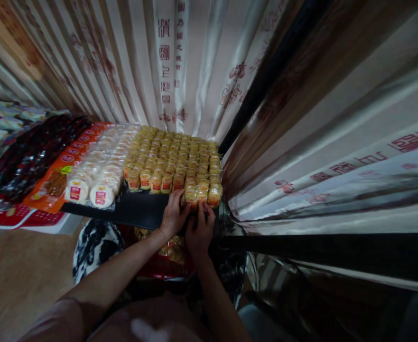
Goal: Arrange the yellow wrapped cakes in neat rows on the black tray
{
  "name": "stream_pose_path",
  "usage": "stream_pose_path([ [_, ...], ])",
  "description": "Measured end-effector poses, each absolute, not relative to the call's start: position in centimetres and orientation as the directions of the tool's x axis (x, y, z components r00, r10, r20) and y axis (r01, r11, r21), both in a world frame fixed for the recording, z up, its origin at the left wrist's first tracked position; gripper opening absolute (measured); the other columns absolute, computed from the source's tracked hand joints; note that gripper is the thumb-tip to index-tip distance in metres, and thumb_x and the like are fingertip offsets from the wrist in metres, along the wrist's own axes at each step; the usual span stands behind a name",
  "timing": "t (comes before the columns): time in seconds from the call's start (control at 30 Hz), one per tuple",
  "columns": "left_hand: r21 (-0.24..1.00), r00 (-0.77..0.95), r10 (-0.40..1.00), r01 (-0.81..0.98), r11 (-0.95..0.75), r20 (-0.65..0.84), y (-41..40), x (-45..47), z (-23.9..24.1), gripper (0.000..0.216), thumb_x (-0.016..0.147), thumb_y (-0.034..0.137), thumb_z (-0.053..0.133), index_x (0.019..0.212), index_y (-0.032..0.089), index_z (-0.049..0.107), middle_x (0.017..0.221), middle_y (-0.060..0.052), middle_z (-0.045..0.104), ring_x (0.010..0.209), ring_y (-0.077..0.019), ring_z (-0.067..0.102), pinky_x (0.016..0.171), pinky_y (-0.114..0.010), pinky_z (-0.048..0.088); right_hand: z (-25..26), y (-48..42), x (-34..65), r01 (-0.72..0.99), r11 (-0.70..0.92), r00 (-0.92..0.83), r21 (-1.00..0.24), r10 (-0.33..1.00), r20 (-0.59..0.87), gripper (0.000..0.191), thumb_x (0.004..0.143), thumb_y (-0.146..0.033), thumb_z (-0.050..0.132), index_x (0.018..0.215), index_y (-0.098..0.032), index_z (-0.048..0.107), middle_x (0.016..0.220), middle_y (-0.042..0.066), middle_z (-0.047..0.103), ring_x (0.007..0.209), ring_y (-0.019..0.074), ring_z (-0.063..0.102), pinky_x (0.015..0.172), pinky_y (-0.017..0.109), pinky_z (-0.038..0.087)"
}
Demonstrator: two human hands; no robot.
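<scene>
Several rows of yellow wrapped cakes [166,156] with red and yellow labels are stacked on a black tabletop [137,209]. At the front right corner of this stack, both my hands are at one wrapped cake [190,193]. My left hand [173,216] has its fingers curled around the cake's left side, with the thumb below. From the front, my right hand [200,230] presses bent fingertips against the lower edge of the same front row. The fingers partly hide the cake's front.
Left of the stack lie white round wrapped cakes [102,194], an orange package [45,192] and dark shiny packets [34,156]. Beneath the table edge is a red container [164,273] with golden wrapped pieces. Printed pale curtains [201,71] hang behind and to the right.
</scene>
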State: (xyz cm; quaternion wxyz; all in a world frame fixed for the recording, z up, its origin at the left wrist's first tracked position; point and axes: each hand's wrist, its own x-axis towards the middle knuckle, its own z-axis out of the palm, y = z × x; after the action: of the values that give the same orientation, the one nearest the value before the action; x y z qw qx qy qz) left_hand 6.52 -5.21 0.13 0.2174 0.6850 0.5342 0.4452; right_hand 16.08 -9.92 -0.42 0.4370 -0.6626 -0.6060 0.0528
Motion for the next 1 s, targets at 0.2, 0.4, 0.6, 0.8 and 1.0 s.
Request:
stream_pose_path([
  [0.2,0.786,0.041,0.930,0.522,-0.332,0.365,-5.1,6.5,0.3,0.035,0.083,0.023,0.050,0.116,0.018,0.039,0.114,-0.009,0.050,0.110,-0.0180,0.048,0.092,-0.033,0.043,-0.4,-9.8,15.9,0.777,0.103,0.262,-0.622,0.845,0.467,0.047,0.082,-0.018,0.042,0.129,-0.018,0.041,0.124,0.015,0.041,0.118,0.0253,0.039,0.096,0.049,0.038],
  [0.4,0.773,0.018,0.911,0.521,-0.361,0.413,-5.3,6.5,0.3,0.037,0.081,0.024,0.053,0.115,0.018,0.039,0.113,-0.010,0.050,0.109,-0.0182,0.048,0.091,-0.033,0.044,-0.3,-9.8,15.7,0.728,0.080,0.314,-0.681,0.844,0.435,0.043,0.081,-0.017,0.042,0.124,-0.015,0.044,0.123,0.015,0.043,0.118,0.0235,0.040,0.098,0.046,0.036],
  [0.6,0.703,0.104,0.905,0.596,-0.389,0.413,-5.9,6.2,0.5,0.029,0.086,0.026,0.044,0.114,0.019,0.046,0.114,-0.009,0.048,0.106,-0.0184,0.050,0.085,-0.031,0.047,-0.5,-9.9,15.7,0.677,0.073,0.351,-0.733,0.843,0.408,0.039,0.079,-0.017,0.043,0.117,-0.015,0.048,0.122,0.015,0.043,0.116,0.0247,0.042,0.097,0.047,0.037],
  [0.8,0.654,0.089,0.904,0.661,-0.368,0.418,-6.2,6.2,0.6,0.034,0.089,0.023,0.036,0.121,0.021,0.047,0.115,-0.008,0.048,0.096,-0.0153,0.055,0.083,-0.027,0.048,-1.2,-9.9,15.8,0.687,0.144,0.329,-0.712,0.812,0.481,0.037,0.080,-0.020,0.038,0.116,-0.015,0.049,0.122,0.015,0.043,0.115,0.0242,0.043,0.092,0.047,0.041],
  [1.0,0.659,0.095,0.911,0.662,-0.358,0.400,-6.4,6.3,0.6,0.043,0.087,0.028,0.040,0.129,0.020,0.037,0.119,-0.010,0.046,0.105,-0.0195,0.053,0.085,-0.032,0.048,-1.3,-10.0,15.8,0.713,0.172,0.299,-0.680,0.803,0.516,0.039,0.075,-0.017,0.042,0.113,-0.013,0.051,0.122,0.016,0.044,0.114,0.0248,0.043,0.093,0.046,0.042],
])
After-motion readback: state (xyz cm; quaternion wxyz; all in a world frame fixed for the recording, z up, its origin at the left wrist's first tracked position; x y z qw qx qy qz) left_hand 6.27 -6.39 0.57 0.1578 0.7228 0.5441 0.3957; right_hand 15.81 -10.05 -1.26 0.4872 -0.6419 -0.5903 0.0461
